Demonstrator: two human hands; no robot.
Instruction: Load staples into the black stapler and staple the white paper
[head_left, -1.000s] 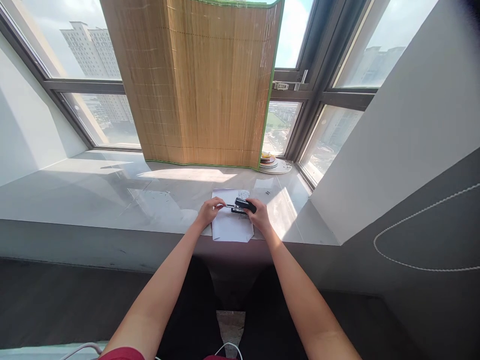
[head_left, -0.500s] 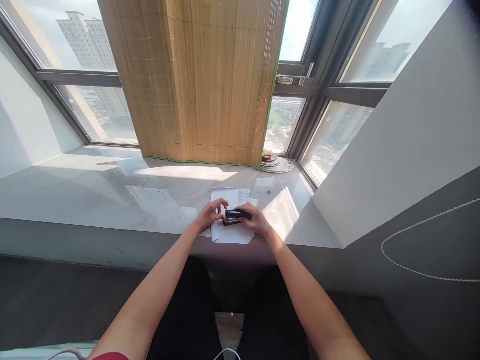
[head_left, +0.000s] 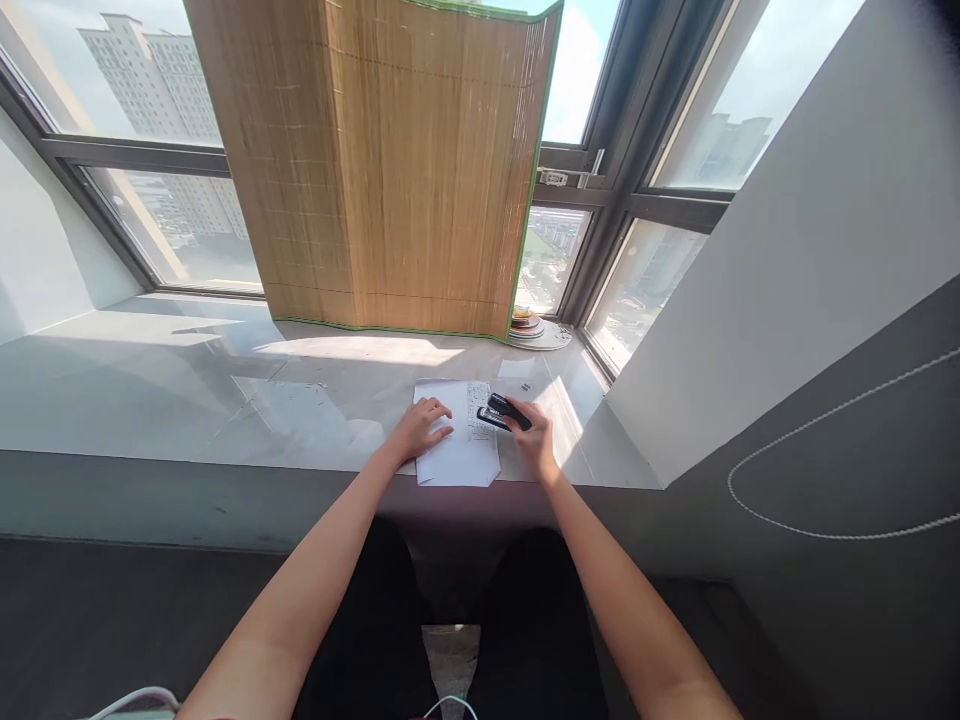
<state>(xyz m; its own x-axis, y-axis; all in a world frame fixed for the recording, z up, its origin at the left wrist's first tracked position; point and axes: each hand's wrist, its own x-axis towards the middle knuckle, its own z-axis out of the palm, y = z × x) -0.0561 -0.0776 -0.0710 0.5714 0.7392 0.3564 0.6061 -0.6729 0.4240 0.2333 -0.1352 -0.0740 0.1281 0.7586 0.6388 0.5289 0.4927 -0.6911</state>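
Note:
White sheets of paper (head_left: 457,462) lie near the front edge of the windowsill, with dark writing or print along the upper right. My left hand (head_left: 424,428) rests on the left side of the paper, fingers apart and holding nothing. In my right hand (head_left: 534,437) is a black stapler (head_left: 504,412), gripped at its right end. Its nose points left over the right edge of the paper, tilted a little. Whether the stapler touches the paper I cannot tell. Just beyond it, small dark bits (head_left: 526,387), perhaps staples, lie on the sill.
A bamboo blind (head_left: 405,180) hangs in front of the window down to the sill (head_left: 172,400). Stacked plates (head_left: 536,332) stand in the far right corner. To the right hangs a white beaded cord (head_left: 795,415). Dark window frames enclose the back.
The stapler has moved right, away from the middle of the paper, in my right hand. My left hand has come off it and now lies flatter on the paper. The view has shifted slightly.

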